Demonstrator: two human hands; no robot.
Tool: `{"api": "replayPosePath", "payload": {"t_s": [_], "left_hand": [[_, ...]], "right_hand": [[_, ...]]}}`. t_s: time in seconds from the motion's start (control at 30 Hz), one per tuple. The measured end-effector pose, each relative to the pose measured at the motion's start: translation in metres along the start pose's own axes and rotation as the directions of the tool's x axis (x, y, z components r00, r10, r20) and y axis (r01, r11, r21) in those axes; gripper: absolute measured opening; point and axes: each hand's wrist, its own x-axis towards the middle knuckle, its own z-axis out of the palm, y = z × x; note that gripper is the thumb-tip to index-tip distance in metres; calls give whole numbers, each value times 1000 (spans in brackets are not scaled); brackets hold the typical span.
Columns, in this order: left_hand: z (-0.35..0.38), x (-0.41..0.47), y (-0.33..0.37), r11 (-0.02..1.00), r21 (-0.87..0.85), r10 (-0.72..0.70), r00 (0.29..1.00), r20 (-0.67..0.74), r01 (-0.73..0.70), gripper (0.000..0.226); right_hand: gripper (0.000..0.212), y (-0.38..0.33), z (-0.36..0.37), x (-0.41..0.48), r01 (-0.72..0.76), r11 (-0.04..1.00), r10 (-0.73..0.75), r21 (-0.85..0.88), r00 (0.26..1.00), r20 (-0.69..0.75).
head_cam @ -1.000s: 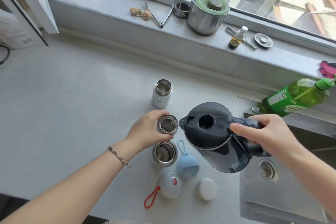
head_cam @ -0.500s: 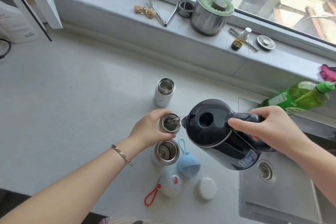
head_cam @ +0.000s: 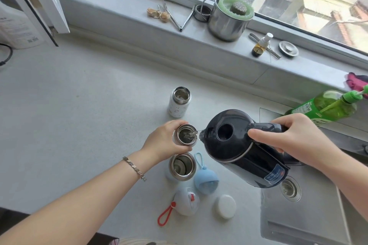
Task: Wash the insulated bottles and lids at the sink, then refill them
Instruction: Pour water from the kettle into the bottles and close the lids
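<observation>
Left hand [head_cam: 165,140] curls round the middle bottle [head_cam: 186,135], steadying it, I judge, near the table's [head_cam: 79,115] right edge by the sink [head_cam: 302,228]; right hand [head_cam: 294,137] grips the kettle [head_cam: 239,151] handle, tipping it so water streams in (spout just beside the rim). Lids [head_cam: 225,206] wait nearer me.

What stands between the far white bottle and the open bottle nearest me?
In the head view, a third open bottle stands there, gripped by the left hand, with the kettle pouring water into it.
</observation>
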Motion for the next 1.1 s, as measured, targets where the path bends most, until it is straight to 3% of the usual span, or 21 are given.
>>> {"api": "replayPosePath", "payload": {"t_s": [1.1], "left_hand": [[-2,0,3,1000,30,-5,1000,20,5,65]], "right_hand": [[59,-8,-6,-5,9,995,-12,-99,1000,-28]]}}
